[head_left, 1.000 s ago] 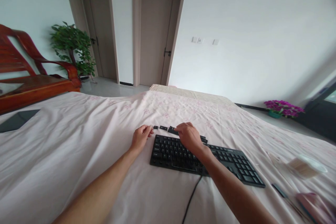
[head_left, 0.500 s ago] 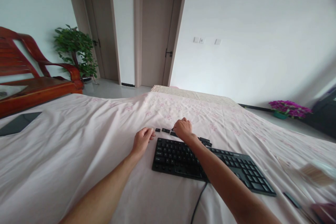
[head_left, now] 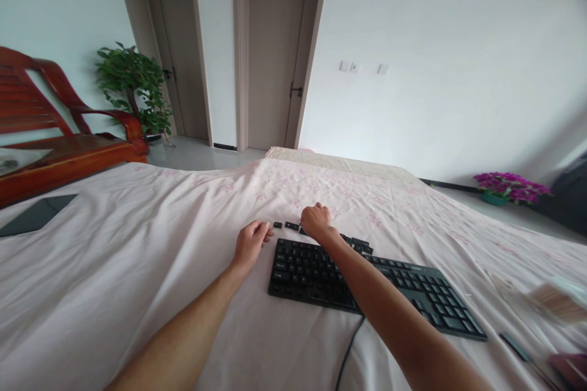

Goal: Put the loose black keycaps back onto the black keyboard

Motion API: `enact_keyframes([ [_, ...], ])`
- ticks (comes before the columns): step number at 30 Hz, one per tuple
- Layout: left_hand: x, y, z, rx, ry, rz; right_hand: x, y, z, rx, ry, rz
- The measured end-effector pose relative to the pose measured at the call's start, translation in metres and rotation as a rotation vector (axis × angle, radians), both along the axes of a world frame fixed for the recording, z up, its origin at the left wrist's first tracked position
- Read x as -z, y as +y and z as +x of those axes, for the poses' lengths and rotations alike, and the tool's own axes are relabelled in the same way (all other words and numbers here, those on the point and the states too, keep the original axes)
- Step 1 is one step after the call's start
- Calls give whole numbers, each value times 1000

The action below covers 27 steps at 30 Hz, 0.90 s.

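Keyboard: here it lies, the black keyboard (head_left: 312, 269) on the sheet (head_left: 183, 293), stretched between the two arms and running off to the right, its middle crossed by the right forearm.
Front row: places along the near left edge look bare, with no caps on them.
Other rows: most caps seem seated wherever the forearm leaves a view.
Loose keys: just beyond the far edge sit a single key (head_left: 277, 225), a small pair (head_left: 292, 226) and a bunched group (head_left: 362, 244), all apart from their places.
Progress: partway, by the look of it; the upper rows appear whole, while the bare places and the keys off the board leave it incomplete.
Right hand: the right hand (head_left: 316, 220) is over the row of keys, fingers curled down; their tips are hidden, so no telling whether they pinch one.
Left hand: the left hand (head_left: 250, 243) is beside the keyboard's far left corner, near the single key, thumb and fingers pressed together, nothing seen between them.
Cable: the cable (head_left: 348, 348) trails off the near edge.
Farther out: a dark flat panel (head_left: 39, 214) lies well to the left, a thin dark stick (head_left: 514, 345) to the right.
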<state>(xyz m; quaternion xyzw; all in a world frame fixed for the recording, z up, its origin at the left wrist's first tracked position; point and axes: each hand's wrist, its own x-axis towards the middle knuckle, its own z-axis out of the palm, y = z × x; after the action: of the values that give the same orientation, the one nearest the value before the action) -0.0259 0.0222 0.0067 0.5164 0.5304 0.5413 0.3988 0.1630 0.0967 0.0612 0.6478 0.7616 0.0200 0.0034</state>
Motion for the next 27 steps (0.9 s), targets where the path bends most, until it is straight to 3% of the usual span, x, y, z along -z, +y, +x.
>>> enact_keyframes([
  [8, 0, 0, 1, -24, 11, -28, -15, -19, 8, -74, 153, 60],
  [12, -1, 0, 0, -12, 15, -29, -20, -59, 24, -203, 333, 118],
  [17, -1, -1, 0, 2, 23, 7, -3, -121, 44, -384, 666, 221],
  [21, -1, -3, 0, -2, 43, 28, 12, -151, 53, -402, 614, 248],
  [27, -3, -7, 0, -10, 23, 27, 16, -162, 53, -425, 501, 286],
])
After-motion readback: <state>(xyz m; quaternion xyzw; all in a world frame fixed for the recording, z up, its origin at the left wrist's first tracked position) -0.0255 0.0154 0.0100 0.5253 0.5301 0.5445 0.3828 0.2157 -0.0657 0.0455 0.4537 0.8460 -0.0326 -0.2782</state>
